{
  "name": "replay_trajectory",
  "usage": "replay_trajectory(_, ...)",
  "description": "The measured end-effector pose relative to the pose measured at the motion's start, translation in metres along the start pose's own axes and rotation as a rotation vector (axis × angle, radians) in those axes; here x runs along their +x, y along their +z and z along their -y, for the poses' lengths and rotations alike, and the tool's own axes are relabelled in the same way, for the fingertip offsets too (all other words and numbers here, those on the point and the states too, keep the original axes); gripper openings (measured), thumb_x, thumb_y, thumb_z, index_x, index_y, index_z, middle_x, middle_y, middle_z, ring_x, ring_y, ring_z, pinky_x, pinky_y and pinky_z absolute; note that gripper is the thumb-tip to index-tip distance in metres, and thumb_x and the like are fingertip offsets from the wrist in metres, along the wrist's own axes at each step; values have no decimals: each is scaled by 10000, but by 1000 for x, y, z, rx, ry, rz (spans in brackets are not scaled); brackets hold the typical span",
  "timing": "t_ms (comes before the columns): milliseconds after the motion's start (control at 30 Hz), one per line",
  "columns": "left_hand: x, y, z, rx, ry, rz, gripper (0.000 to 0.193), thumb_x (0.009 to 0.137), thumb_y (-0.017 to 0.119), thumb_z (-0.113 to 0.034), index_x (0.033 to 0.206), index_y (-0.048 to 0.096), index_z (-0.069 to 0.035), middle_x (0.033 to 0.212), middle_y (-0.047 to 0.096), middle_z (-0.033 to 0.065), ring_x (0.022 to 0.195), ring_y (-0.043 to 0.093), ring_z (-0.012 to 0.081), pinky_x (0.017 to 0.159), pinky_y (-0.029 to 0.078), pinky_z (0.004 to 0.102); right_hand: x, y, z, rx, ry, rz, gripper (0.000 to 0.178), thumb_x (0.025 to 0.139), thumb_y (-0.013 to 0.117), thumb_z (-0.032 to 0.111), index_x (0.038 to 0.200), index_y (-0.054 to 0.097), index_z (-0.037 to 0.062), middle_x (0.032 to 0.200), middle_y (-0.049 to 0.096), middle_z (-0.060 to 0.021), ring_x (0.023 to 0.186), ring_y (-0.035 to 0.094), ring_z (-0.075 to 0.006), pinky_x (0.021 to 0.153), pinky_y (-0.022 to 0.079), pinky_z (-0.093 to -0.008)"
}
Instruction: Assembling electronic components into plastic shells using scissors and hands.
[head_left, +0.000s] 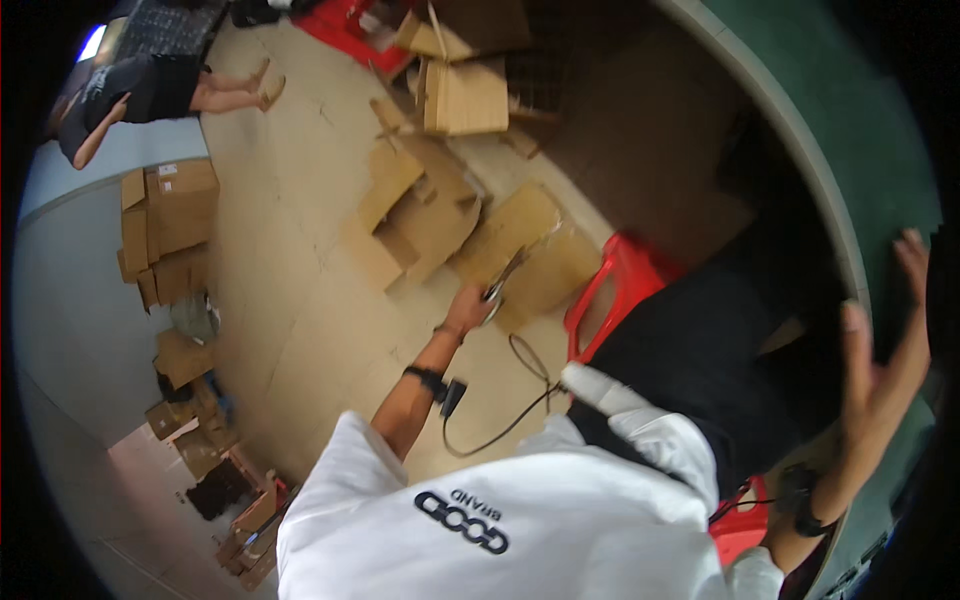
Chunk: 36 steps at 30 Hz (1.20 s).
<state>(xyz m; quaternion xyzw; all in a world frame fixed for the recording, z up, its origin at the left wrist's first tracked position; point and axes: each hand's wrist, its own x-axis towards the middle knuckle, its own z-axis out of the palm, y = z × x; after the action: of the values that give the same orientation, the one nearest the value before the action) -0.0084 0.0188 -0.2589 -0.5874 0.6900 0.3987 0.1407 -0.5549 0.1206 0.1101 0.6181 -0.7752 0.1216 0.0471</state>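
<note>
My left hand (467,309) is stretched out over the floor and closed around a pair of scissors (494,293). Their blades point away from me, above a flattened sheet of cardboard (540,250); the finer detail is blurred. On the far right my right hand (880,350) is raised at the edge of a green tabletop (850,130), with thumb and fingers spread and nothing in them. Whether it touches the tabletop I cannot tell. A cable (500,437) runs from the black strap (428,380) on my left wrist toward my lap.
Torn cardboard boxes (425,210) lie on the floor ahead. A red plastic stool (612,290) stands beside my dark-clothed leg. More cartons (180,215) line the left wall. Another person (150,90) stands at the far upper left. Beneath the tabletop it is dark.
</note>
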Motion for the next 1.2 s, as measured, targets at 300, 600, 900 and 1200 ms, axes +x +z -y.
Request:
replay_trajectory(300,-104,-197,-247,-87,274,-318,412,906,780,-113,1275,656,20,1012,695,208,912,707,301,817,563,408,2,-4,20,290,77,-27,615,803,868,269,1290,624,-18,1418,556,-224,1382,509,-457,1138,418,-540)
replay_trajectory(600,-89,-282,-466,295,1055,-479,433,916,741,-71,1335,636,-42,1195,686,166,1122,670,385,980,553,439,-1,-15,18,378,24,-70,634,801,873,329,1272,629,-18,1385,585,-229,1368,520,-449,1152,412,-551)
replay_trajectory(900,-48,-275,-451,41,1325,-779,253,961,646,41,1201,682,-27,1136,729,151,1075,693,331,959,549,423,-8,-8,20,413,36,-62,613,835,856,345,1285,628,-3,1358,609,-236,1376,517,-454,1162,394,-557)
replay_trajectory(1200,70,-26,-103,-395,63,-550,203,1007,632,-170,1116,676,-4,1031,745,205,969,704,382,866,542,460,14,-12,31,298,87,-1,520,888,783,140,1353,606,-13,1463,558,-219,1428,497,-425,1194,376,-506)
